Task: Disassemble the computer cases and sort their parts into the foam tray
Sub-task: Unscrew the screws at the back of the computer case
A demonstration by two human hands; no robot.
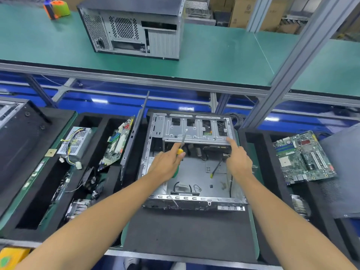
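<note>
The open computer case [192,162] lies flat on the dark foam pad right under my hands, its floor already bare apart from a few loose cables. My left hand [167,166] is clenched round the screwdriver [182,145], yellow and green handle in my palm, shaft angled up and away so the tip rests on the drive cage [196,129] at the far end of the case. My right hand [238,158] holds nothing; its fingers are stretched out, the forefinger touching the cage's near right corner, as if to steady it.

What worries me: if the tip is not seated square in a screw head, pressure could make it skid across the metal toward my right fingers, or chew the head. If the cage comes free suddenly, it could drop onto the cables just below my grip. The black cable with the yellow end [216,168], below my right hand, could snag as the cage lifts.

I cannot tell whether the tip is actually in a screw; it is thin and blurred against the plate. The space beneath the cage is dark, and my hands cover part of the case's middle.

Out to my left the foam tray [93,121] holds a power supply [75,143] and a motherboard [116,145] on edge; to my right a second motherboard [303,156] lies on foam. Beyond, on the green bench, stands another case [134,28].
</note>
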